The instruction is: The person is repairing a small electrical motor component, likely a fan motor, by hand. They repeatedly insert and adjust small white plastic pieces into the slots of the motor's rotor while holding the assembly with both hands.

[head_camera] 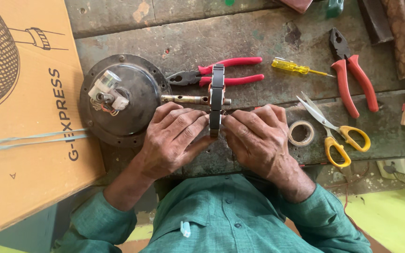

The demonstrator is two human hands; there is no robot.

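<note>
Lying outward of the left hand (172, 136): a cardboard box (29, 140), then a round dark motor housing (120, 100) with loose wires, touching the fingers. Left hand curling, fingers pressed against one face of the stator ring (217, 100); right hand (258, 140) mirroring it, pinching the other face, ring standing on edge between both, threaded on a brass shaft (188, 99). Possibly slipping: ring tipping or rolling off its narrow edge if either grip is easing, maybe snagging the thin copper wire near the fingertips. Resting just beyond the hands, red pliers (221, 72); further right, yellow screwdriver (298, 68), tape roll (301, 133), scissors (336, 131), second pliers (352, 77). Carrying it all, a worn, stained wooden counter (258, 33); showing below, green-yellow floor.
</note>
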